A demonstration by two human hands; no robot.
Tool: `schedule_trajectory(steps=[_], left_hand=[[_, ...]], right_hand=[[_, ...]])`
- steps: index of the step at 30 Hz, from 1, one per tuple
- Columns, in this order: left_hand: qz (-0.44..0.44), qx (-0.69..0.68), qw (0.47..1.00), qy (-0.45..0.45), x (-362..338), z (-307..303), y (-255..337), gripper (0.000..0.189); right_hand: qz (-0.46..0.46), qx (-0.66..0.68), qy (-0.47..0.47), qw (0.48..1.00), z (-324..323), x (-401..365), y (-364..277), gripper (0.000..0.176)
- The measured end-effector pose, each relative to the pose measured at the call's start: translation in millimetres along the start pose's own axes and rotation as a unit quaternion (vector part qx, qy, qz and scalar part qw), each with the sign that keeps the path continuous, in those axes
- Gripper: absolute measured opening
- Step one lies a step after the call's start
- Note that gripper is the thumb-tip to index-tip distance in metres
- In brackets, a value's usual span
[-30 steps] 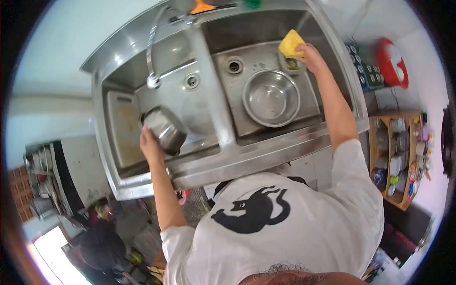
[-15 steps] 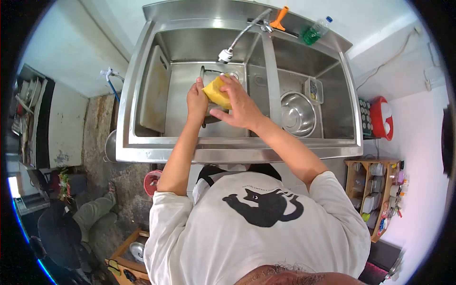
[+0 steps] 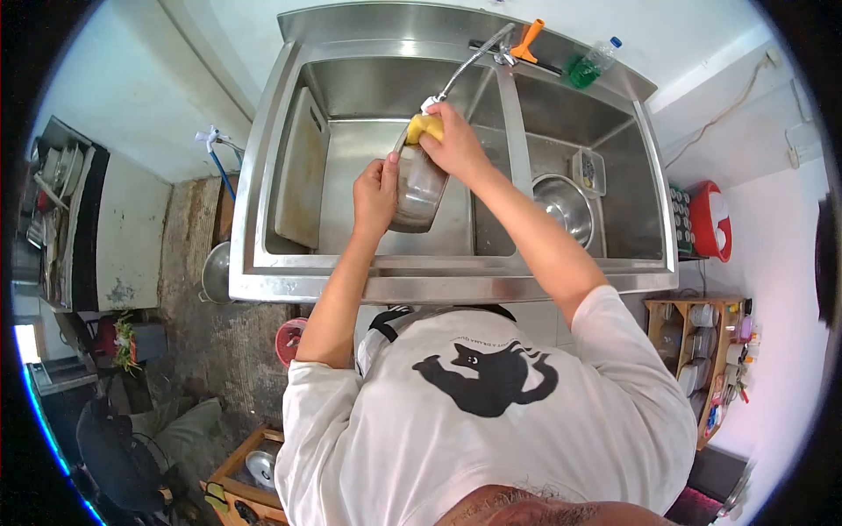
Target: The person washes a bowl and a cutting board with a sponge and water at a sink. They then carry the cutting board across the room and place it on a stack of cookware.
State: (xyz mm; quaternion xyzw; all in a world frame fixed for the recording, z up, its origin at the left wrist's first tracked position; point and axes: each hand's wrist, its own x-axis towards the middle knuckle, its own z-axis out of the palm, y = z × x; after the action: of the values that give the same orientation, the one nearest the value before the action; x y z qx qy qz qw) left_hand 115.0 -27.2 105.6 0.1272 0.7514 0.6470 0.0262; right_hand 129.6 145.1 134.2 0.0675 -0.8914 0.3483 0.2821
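My left hand (image 3: 376,195) is closed on the rim of a see-through container (image 3: 421,195), which it holds tilted over the left sink basin (image 3: 346,175). Its exact kind is hard to make out. In my right hand (image 3: 456,145) a yellow sponge (image 3: 424,129) is squeezed against the container's upper rim, with the fingers wrapped round it. Just behind that hand hangs the white head of a flexible faucet (image 3: 474,60). The fingertips of my right hand are partly hidden by the sponge and the container.
A chopping board (image 3: 303,171) leans on the left basin's wall. In the right basin are a steel bowl (image 3: 564,209) and a small clear box (image 3: 588,171). On the back ledge lie an orange-handled tool (image 3: 529,40) and a green-filled bottle (image 3: 593,66). A person (image 3: 118,451) is at lower left.
My right hand has moved up and away with the sponge, pressing it to the container's rim. The container, lying lower behind my hands before, is now raised and tilted in my left hand.
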Motion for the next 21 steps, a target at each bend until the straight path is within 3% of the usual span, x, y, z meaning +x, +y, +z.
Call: schedule_trajectory(steps=[3,6,8,10,11,12,14,16,18,19,20,21], left_hand=[[0.031,0.011,0.999,0.01,2.8,-3.4,-4.1,0.05],[0.031,-0.015,0.999,0.016,-2.6,-7.2,-4.8,0.047],[0.019,-0.034,0.999,0.013,-2.2,-10.1,2.2,0.046],[0.027,0.013,0.999,0.018,-0.2,-19.4,7.9,0.044],[0.029,0.013,0.999,0.024,3.9,-23.0,6.2,0.044],[0.05,0.019,0.998,0.028,7.6,-26.4,1.5,0.044],[0.068,0.03,0.997,0.027,5.6,-34.4,-2.7,0.043],[0.071,0.036,0.997,0.027,3.7,-40.7,3.4,0.043],[0.075,0.021,0.996,0.049,-2.9,-47.0,11.0,0.042],[0.079,0.007,0.994,0.072,-1.9,-49.6,14.2,0.042],[0.082,0.006,0.994,0.073,0.4,-51.6,13.1,0.042],[0.067,-0.001,0.994,0.092,-0.5,-54.2,8.6,0.041]], right_hand=[[-0.073,-0.066,-0.01,0.995,-11.7,5.0,-22.3,0.033],[-0.11,-0.034,-0.049,0.992,-14.3,5.5,-17.6,0.033],[-0.076,-0.028,-0.002,0.997,-7.7,16.5,17.8,0.032],[0.028,-0.022,-0.001,0.999,-13.2,24.7,7.8,0.03],[-0.042,-0.024,0.031,0.998,-11.7,18.1,-3.2,0.03],[-0.046,-0.021,0.029,0.998,-14.7,19.3,-23.0,0.03],[-0.154,0.011,-0.051,0.987,-18.7,16.6,-50.8,0.031],[-0.154,0.044,-0.055,0.986,-15.2,24.6,-23.9,0.032],[0.07,0.123,-0.055,0.988,-11.9,34.1,4.6,0.031],[0.167,0.116,-0.101,0.974,-21.6,36.7,11.5,0.034],[0.164,0.115,-0.1,0.975,-19.5,32.8,27.1,0.034],[0.271,0.217,-0.075,0.935,-7.5,20.9,50.1,0.036]])
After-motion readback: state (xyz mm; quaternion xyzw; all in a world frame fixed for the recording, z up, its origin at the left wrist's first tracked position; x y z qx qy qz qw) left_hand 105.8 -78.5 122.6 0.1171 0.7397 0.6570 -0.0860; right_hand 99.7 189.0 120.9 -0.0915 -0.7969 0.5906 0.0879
